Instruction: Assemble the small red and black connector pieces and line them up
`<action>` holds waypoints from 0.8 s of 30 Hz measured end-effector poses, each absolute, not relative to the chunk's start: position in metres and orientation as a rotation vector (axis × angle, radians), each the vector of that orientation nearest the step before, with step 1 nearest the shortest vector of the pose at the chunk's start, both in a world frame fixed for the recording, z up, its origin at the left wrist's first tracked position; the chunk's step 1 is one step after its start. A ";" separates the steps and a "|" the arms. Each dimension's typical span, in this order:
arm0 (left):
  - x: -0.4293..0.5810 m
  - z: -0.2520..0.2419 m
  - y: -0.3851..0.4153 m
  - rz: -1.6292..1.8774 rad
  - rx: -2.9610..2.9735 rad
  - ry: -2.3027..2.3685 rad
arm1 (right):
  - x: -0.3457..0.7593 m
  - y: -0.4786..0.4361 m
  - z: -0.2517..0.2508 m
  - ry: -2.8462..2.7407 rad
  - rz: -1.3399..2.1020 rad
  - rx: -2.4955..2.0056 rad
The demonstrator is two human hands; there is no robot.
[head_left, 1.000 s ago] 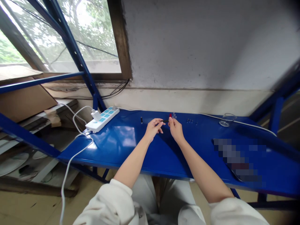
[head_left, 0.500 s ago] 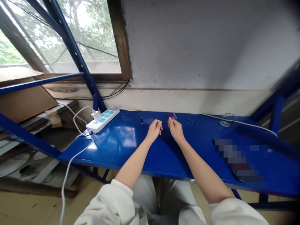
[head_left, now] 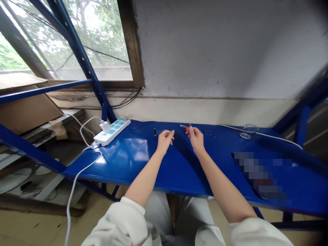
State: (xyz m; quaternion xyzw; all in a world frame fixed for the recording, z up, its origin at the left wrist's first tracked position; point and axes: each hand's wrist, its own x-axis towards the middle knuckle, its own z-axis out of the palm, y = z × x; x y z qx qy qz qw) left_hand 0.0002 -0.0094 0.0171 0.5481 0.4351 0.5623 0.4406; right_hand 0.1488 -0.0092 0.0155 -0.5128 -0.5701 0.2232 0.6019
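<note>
In the left hand, slim black rod; in right hand, clear tube.

And it's blue all across the tabletop, black on the slim rod, colourless for the tube, a flash of red from the small object, white power strip with turquoise sockets, 2 cream sleeves, grey wall, brown window frame!
</note>
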 end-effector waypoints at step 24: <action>0.004 0.009 -0.009 1.334 1.579 1.048 | 0.142 -0.009 0.005 -1.843 0.599 -1.249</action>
